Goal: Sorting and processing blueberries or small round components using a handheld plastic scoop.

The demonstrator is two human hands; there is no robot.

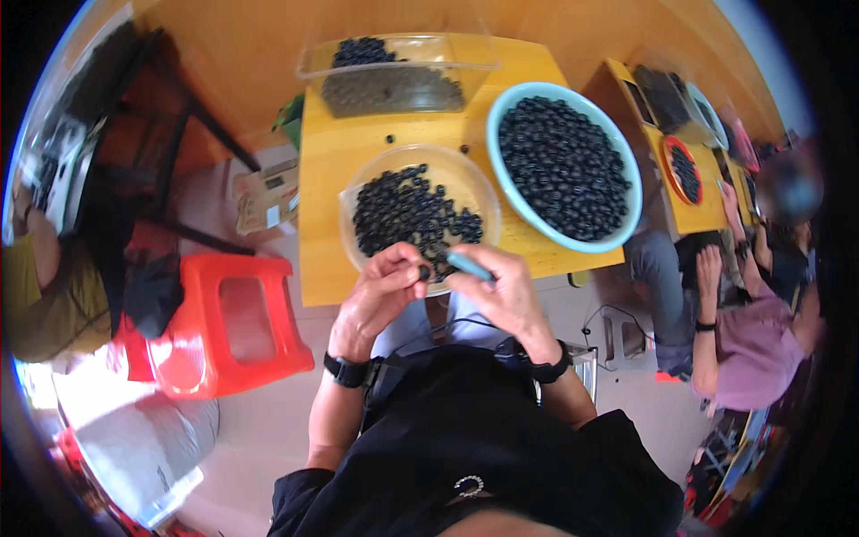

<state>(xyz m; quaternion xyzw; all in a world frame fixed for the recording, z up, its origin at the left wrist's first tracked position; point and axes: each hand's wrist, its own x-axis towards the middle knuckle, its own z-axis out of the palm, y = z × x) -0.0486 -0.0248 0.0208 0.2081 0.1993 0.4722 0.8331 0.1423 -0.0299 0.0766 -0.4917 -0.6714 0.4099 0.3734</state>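
Pinched a small dark piece (pixel 424 272) between the thumb and fingertips of the left hand (pixel 385 288), and gripped a teal-handled tool (pixel 471 266) in the closed right hand (pixel 506 295) just beside it. Worked at the front edge of a yellow tabletop (pixel 324 259), over the near rim of a round clear tray (pixel 461 186) partly filled with similar dark pieces (pixel 398 210). Could not make out the tool's tip. Wore black bands (pixel 346 370) on both wrists.

Had a light-blue basin (pixel 633 192) heaped with more pieces at the tabletop's right edge, just beside the tray, and a clear rectangular bin (pixel 403 69), also holding dark pieces, by the far left corner. Showed two loose pieces (pixel 390 139) between tray and bin. Had a red plastic stool (pixel 199 331) beyond the left edge, near a cardboard box (pixel 255 192), and, off to the right, a person in a pink shirt (pixel 756 353) beside a second yellow tabletop (pixel 694 217) carrying a red tray (pixel 667 161).
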